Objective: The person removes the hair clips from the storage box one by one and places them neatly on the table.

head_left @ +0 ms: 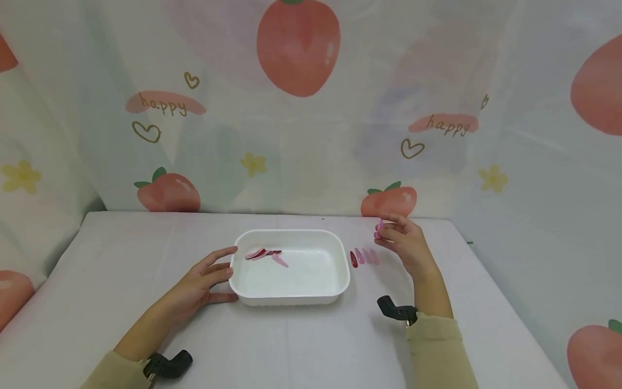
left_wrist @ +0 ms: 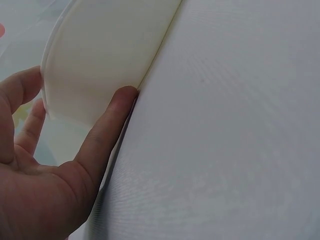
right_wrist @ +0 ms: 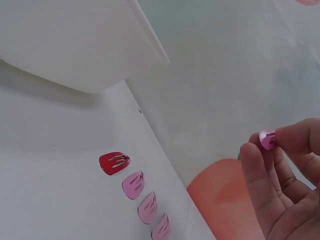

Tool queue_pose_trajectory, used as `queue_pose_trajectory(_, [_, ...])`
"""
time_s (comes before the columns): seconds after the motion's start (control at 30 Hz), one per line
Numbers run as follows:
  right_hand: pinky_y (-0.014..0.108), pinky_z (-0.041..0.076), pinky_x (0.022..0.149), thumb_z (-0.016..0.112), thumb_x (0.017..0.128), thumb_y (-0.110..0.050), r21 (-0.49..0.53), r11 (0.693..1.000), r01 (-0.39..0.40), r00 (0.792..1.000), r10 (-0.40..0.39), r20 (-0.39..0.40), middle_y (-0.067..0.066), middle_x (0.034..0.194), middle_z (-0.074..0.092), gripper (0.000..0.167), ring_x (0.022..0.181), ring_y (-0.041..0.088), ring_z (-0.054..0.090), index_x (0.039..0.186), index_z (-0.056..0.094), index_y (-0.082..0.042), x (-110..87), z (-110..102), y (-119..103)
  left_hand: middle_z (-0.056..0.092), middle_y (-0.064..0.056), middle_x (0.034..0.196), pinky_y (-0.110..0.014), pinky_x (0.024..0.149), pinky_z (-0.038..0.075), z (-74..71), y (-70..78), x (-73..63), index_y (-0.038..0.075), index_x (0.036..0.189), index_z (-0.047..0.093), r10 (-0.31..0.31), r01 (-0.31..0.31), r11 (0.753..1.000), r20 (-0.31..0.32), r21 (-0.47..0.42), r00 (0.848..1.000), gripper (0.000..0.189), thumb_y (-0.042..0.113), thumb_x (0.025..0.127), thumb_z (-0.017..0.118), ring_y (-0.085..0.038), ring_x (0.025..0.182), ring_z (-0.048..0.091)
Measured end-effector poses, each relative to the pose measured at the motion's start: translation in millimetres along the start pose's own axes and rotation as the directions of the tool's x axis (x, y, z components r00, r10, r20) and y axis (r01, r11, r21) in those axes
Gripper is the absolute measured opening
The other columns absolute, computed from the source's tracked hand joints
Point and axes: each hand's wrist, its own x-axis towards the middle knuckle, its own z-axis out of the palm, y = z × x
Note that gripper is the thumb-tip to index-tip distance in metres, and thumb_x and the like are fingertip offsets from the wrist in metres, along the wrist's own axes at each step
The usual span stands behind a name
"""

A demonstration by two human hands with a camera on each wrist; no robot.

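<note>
A white tray (head_left: pixel 291 300) stands mid-table with several red and pink snap hair clips (head_left: pixel 279 260) inside, toward its left. My left hand (head_left: pixel 199 283) rests against the tray's left end with spread fingers; in the left wrist view the thumb (left_wrist: pixel 117 107) lies along the lower wall and other fingertips touch the rim. To the tray's right, my right hand (head_left: pixel 405 246) is raised, pinching a pink hair clip (right_wrist: pixel 268 140) between thumb and fingers, which hide part of it. Below that hand a row of clips lies on the table: a red clip (right_wrist: pixel 114 163) nearest the tray, then pink ones (right_wrist: pixel 133 185).
A white cloth covers the table (head_left: pixel 311 346). Behind it and at both sides hangs a pale curtain (head_left: pixel 311 162) printed with fruit, hearts and flowers. Black wrist cameras (head_left: pixel 170 364) sit on both forearms, over beige sleeves (head_left: pixel 439 346).
</note>
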Motion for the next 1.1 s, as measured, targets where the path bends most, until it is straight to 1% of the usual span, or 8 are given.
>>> queue_pose_trajectory(0.23, [0.026, 0.060, 0.083, 0.059, 0.099, -0.006, -0.033, 0.999, -0.018, 0.999, 0.017, -0.032, 0.004, 0.098, 0.061, 0.034, 0.085, 0.013, 0.067, 0.133, 0.054, -0.004, 2.1, -6, 5, 0.029, -0.024, 0.155, -0.053, 0.091, 0.056, 0.2, 0.4, 0.3, 0.020, 0.156, 0.030, -0.003, 0.003, 1.000, -0.004, 0.009, 1.000, 0.062, 0.021, 0.101, 0.059, -0.030, 0.119, 0.058])
queue_pose_trajectory(0.53, [0.024, 0.059, 0.082, 0.059, 0.099, -0.005, -0.116, 0.991, -0.064, 0.995, 0.055, -0.080, 0.003, 0.099, 0.061, 0.041, 0.086, 0.011, 0.065, 0.138, 0.051, 0.001, 6.1, -12, 17, 0.030, -0.024, 0.155, -0.053, 0.092, 0.056, 0.6, 1.1, 1.2, 0.020, 0.155, 0.030, 0.001, -0.001, 1.000, 0.000, 0.018, 1.000, 0.059, 0.019, 0.102, 0.057, -0.030, 0.121, 0.057])
queue_pose_trajectory(0.6, [0.023, 0.059, 0.082, 0.058, 0.099, -0.005, -0.141, 0.987, -0.077, 0.994, 0.064, -0.094, 0.004, 0.100, 0.061, 0.041, 0.086, 0.011, 0.065, 0.139, 0.050, 0.002, 6.5, -13, 19, 0.030, -0.024, 0.154, -0.053, 0.092, 0.056, 0.6, 1.3, 1.1, 0.020, 0.156, 0.030, 0.001, -0.001, 1.000, 0.001, 0.020, 1.000, 0.060, 0.019, 0.102, 0.057, -0.030, 0.121, 0.057])
queue_pose_trajectory(0.7, [0.022, 0.059, 0.082, 0.057, 0.099, -0.005, -0.197, 0.975, -0.098, 0.991, 0.077, -0.113, 0.010, 0.105, 0.061, 0.041, 0.087, 0.013, 0.065, 0.139, 0.051, 0.002, 6.3, -13, 23, 0.030, -0.024, 0.154, -0.053, 0.092, 0.056, 0.6, 1.5, 1.1, 0.020, 0.156, 0.029, -0.001, 0.001, 1.000, 0.001, 0.021, 1.000, 0.060, 0.019, 0.102, 0.057, -0.030, 0.121, 0.057])
queue_pose_trajectory(0.8, [0.021, 0.058, 0.083, 0.056, 0.100, -0.007, -0.264, 0.956, -0.126, 0.988, 0.097, -0.119, 0.016, 0.112, 0.060, 0.040, 0.091, 0.016, 0.064, 0.139, 0.053, 0.001, 5.7, -13, 26, 0.030, -0.025, 0.154, -0.053, 0.092, 0.056, 0.4, 1.4, 0.9, 0.020, 0.156, 0.029, -0.005, 0.005, 1.000, -0.003, 0.021, 1.000, 0.060, 0.020, 0.102, 0.058, -0.030, 0.121, 0.057])
queue_pose_trajectory(0.87, [0.021, 0.058, 0.082, 0.056, 0.100, -0.008, -0.297, 0.945, -0.138, 0.987, 0.106, -0.121, 0.018, 0.114, 0.061, 0.039, 0.093, 0.018, 0.064, 0.138, 0.054, 0.001, 5.4, -13, 28, 0.030, -0.025, 0.154, -0.053, 0.092, 0.056, 0.5, 1.5, 0.9, 0.020, 0.156, 0.029, -0.007, 0.007, 1.000, -0.004, 0.020, 1.000, 0.060, 0.020, 0.102, 0.057, -0.030, 0.121, 0.057])
queue_pose_trajectory(0.97, [0.020, 0.058, 0.080, 0.056, 0.099, -0.008, -0.327, 0.935, -0.135, 0.988, 0.103, -0.114, 0.019, 0.114, 0.062, 0.038, 0.092, 0.018, 0.063, 0.136, 0.055, 0.002, 5.3, -13, 30, 0.030, -0.024, 0.154, -0.053, 0.091, 0.056, 0.6, 1.6, 0.5, 0.020, 0.156, 0.029, -0.012, 0.012, 1.000, -0.008, 0.019, 1.000, 0.061, 0.021, 0.102, 0.058, -0.029, 0.121, 0.057])
queue_pose_trajectory(1.1, [0.019, 0.057, 0.074, 0.057, 0.097, -0.005, -0.365, 0.924, -0.114, 0.991, 0.083, -0.101, 0.018, 0.109, 0.063, 0.037, 0.084, 0.014, 0.062, 0.133, 0.058, 0.004, 6.4, -14, 33, 0.030, -0.024, 0.154, -0.053, 0.091, 0.056, 1.2, 2.6, 0.5, 0.019, 0.156, 0.029, -0.006, 0.006, 1.000, -0.006, 0.021, 1.000, 0.060, 0.019, 0.102, 0.057, -0.030, 0.121, 0.057])
